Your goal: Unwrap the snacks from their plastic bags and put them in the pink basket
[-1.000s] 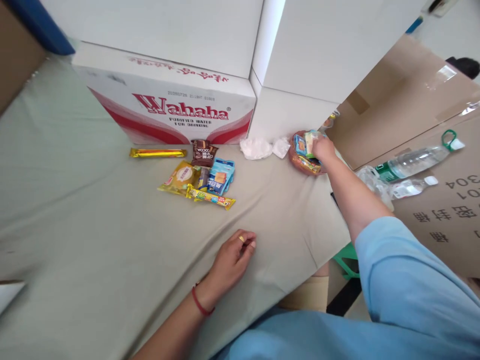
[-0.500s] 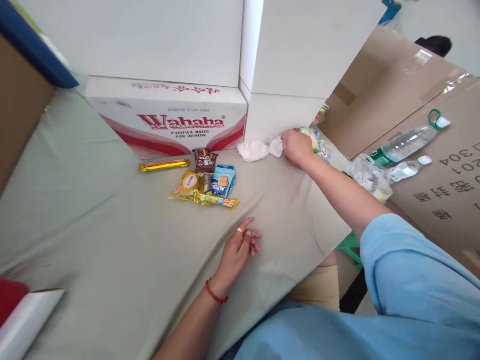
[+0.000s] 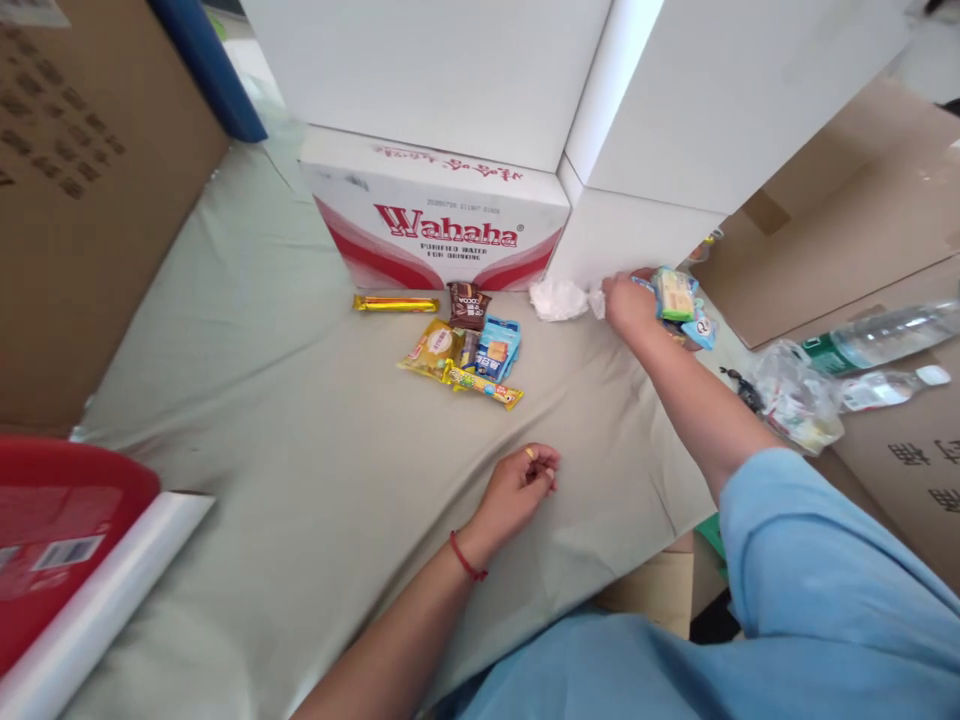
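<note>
My right hand point(image 3: 628, 305) reaches to the back of the cloth, by a pile of small snack packs point(image 3: 677, 296). A crumpled white plastic wrapper point(image 3: 559, 300) lies left of it. Its fingers are mostly hidden behind the back of the hand, so any hold is unclear. My left hand point(image 3: 520, 485), with a ring and red bracelet, rests on the cloth, fingers curled in and nothing visible in them. Beyond it lie a yellow stick pack point(image 3: 484, 384), a yellow cake pack point(image 3: 433, 348), blue biscuit packs point(image 3: 498, 348), a brown cocoa pack point(image 3: 468, 306) and a long golden bar point(image 3: 396, 304).
A Wahaha water carton point(image 3: 442, 225) and white boxes point(image 3: 637, 235) stand along the back. Bottles point(image 3: 877, 340) and a plastic bag point(image 3: 799, 395) are at the right by cardboard boxes. A red object point(image 3: 67, 530) and white roll point(image 3: 112, 600) lie front left.
The view has shifted left, so things appear further right. My right hand is nearer the snack packs, and more of them shows. My left hand's fingers have curled in more.
</note>
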Demonstrator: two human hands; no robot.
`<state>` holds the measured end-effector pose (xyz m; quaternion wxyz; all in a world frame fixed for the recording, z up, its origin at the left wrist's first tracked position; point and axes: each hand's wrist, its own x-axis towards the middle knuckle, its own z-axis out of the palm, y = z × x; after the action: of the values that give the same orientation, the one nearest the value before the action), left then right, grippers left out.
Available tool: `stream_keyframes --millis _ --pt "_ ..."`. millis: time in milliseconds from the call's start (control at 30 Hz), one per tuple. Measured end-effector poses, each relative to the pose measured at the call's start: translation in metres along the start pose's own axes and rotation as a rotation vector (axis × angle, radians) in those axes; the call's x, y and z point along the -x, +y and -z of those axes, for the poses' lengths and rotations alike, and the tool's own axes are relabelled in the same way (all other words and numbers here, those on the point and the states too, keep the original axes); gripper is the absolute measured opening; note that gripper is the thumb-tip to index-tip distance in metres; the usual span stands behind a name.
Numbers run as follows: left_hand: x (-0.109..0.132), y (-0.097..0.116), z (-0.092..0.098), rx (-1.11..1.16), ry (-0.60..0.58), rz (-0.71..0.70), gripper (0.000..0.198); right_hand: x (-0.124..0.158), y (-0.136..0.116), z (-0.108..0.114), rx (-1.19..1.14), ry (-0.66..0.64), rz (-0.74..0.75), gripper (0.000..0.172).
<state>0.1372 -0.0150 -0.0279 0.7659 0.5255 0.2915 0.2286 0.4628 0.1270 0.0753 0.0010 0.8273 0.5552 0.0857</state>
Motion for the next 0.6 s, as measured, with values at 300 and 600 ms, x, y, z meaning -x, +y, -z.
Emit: stream_keyframes --millis 300,600 --pt "-0.003 0.028 0.002 0.207 0.207 -0.153 0.04 0.193 -0.036 0.0 -1.452 -0.204 -0.132 0.024" --pt "-0.007 0.017 0.004 0.068 0.239 -0.154 0.022 0.241 -0.08 0.001 -1.289 -0.116 0.05 0.013"
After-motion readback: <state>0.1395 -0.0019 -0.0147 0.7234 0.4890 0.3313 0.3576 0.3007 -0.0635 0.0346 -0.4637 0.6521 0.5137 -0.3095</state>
